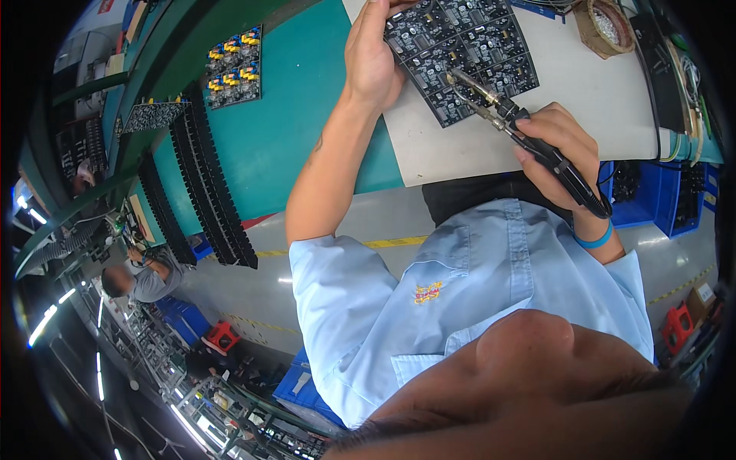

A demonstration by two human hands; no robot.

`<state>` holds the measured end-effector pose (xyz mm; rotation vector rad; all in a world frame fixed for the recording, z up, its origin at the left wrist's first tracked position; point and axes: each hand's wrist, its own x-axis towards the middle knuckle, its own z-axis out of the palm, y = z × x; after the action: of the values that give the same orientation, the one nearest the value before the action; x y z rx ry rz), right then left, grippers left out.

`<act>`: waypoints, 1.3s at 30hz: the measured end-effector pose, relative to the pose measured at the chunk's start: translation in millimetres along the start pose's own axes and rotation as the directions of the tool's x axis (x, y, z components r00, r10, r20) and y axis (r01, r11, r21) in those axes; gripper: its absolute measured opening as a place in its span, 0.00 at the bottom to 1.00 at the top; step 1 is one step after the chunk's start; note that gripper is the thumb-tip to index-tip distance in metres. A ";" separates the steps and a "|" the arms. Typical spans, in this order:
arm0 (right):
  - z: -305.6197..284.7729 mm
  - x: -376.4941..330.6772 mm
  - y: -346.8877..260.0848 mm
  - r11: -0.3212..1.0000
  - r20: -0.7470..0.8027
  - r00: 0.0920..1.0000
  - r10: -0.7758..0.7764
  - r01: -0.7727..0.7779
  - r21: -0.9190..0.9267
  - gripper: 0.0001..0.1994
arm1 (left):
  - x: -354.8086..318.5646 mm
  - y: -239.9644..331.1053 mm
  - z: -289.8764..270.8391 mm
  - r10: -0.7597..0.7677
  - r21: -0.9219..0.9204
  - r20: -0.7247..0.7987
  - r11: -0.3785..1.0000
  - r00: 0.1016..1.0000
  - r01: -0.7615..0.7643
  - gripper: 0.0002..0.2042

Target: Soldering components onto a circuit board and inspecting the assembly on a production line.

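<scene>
Desk (307, 115) top is teal, with a white mat (598, 100) laid over its right part. Factory floor below it, grey with yellow tape lines; blue bins (652, 195) sit under the desk edge, and another person (142, 277) works at a line far off to the left.

One black circuit board panel (460, 54) lies flat on the mat, made of several small boards joined in a grid. Left hand (372, 57) rests on its left edge, fingers flat and pressing it down, not wrapped round anything.

Right hand (563, 153) has its fingers closed round one soldering iron (529, 126), held like a pen. Long axis runs diagonal: black handle at lower right, metal tip at upper left, tip touching the panel near its middle. Blue band on the right wrist.

Two more board panels on the teal: one with yellow and blue parts (234, 67), one dark (153, 115) just left of it. Two long black ribbed racks (211, 184) run down the desk. One small round tub (606, 27) at the mat's top right.
</scene>
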<state>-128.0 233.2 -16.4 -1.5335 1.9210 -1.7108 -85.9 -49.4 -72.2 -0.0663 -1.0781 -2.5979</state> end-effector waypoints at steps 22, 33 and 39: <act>-68.5 -34.8 18.8 0.875 -0.629 0.777 0.025 -0.321 -0.363 0.20 | 11.1 -4.1 21.6 -0.082 0.180 -0.108 0.978 0.991 0.101 0.17; -43.3 -24.6 6.3 0.994 -0.433 0.901 -0.025 -0.025 -0.109 0.21 | 2.4 2.6 46.2 -0.203 -0.007 -0.105 0.979 0.974 0.203 0.20; -19.7 -14.6 -6.7 0.999 -0.077 0.996 -0.034 0.032 -0.027 0.23 | 0.5 5.8 46.1 -0.213 -0.084 -0.006 0.974 0.977 0.211 0.21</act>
<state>-130.7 258.0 -11.4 -1.5377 1.9727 -1.7919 -88.3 -21.2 -35.3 0.0524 -1.0216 -2.8282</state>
